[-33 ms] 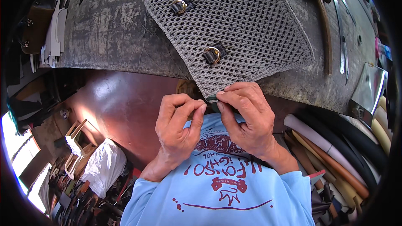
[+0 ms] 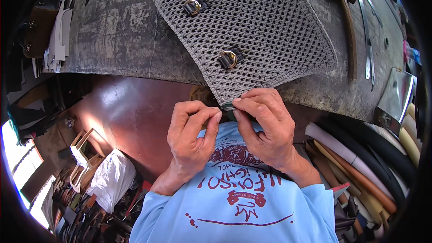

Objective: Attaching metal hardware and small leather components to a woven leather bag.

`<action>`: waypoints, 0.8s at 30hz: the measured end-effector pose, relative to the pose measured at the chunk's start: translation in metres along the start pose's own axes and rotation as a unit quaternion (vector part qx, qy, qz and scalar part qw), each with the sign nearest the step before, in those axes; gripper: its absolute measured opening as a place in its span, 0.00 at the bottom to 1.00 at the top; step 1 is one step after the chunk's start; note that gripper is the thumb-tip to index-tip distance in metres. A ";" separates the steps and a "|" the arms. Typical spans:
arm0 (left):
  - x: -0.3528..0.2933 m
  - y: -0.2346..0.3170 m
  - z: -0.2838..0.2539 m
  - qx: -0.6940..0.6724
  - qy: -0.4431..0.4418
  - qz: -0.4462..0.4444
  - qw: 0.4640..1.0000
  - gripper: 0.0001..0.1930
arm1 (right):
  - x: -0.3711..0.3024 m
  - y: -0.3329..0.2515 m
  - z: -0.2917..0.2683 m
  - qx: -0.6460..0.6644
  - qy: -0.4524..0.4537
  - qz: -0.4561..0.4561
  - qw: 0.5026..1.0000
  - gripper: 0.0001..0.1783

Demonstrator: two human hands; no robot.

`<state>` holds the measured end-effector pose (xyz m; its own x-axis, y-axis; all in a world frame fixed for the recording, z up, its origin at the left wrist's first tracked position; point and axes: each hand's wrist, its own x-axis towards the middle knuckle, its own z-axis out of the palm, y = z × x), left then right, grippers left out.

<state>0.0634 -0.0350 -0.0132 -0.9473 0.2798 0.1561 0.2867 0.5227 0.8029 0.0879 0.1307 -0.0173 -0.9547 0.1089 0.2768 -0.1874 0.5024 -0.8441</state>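
A grey woven mesh panel (image 2: 265, 31) lies on the worktable, its near corner hanging over the edge toward me. Two dark leather tabs with metal rings sit on it: one ring (image 2: 192, 7) farther off, the other ring (image 2: 228, 59) nearer. At that near corner my right hand (image 2: 267, 123) pinches a small dark green strap piece (image 2: 228, 106) between thumb and fingers. My left hand (image 2: 193, 128) is closed in a pinch just beside it, thumb against forefinger. Whatever is between those left fingertips is too small to make out.
A hammer (image 2: 348, 36) and long metal tools (image 2: 369, 49) lie at the right of the worktable (image 2: 117, 22). Rolled materials (image 2: 355, 162) stand low on the right. Down on the left are a pale chair frame (image 2: 81, 159), a white plastic bag (image 2: 112, 180) and piled scraps.
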 end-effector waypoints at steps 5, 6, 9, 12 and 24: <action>0.000 -0.001 -0.003 -0.002 0.016 0.001 1.000 0.03 | 0.000 0.001 -0.003 0.012 0.013 -0.003 1.000 0.16; -0.001 -0.004 -0.004 -0.003 0.027 -0.003 1.000 0.02 | 0.000 0.000 -0.008 0.012 0.012 -0.004 1.000 0.16; -0.007 -0.020 -0.017 -0.090 -0.067 -0.173 0.978 0.12 | -0.007 0.005 -0.039 0.028 0.068 0.052 0.996 0.14; -0.005 -0.029 -0.006 -0.261 -0.099 -0.249 0.927 0.18 | -0.030 0.011 -0.083 0.093 0.082 0.178 0.976 0.13; 0.012 -0.030 0.014 -0.492 -0.171 -0.337 0.784 0.14 | -0.115 0.088 -0.227 0.008 0.079 0.392 0.916 0.09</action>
<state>0.0453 -0.0356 -0.0437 -0.6943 0.4951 -0.5223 -0.6709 -0.1824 0.7188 0.2339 0.3574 -0.0188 -0.7514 0.5556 -0.3559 0.5382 0.2041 -0.8177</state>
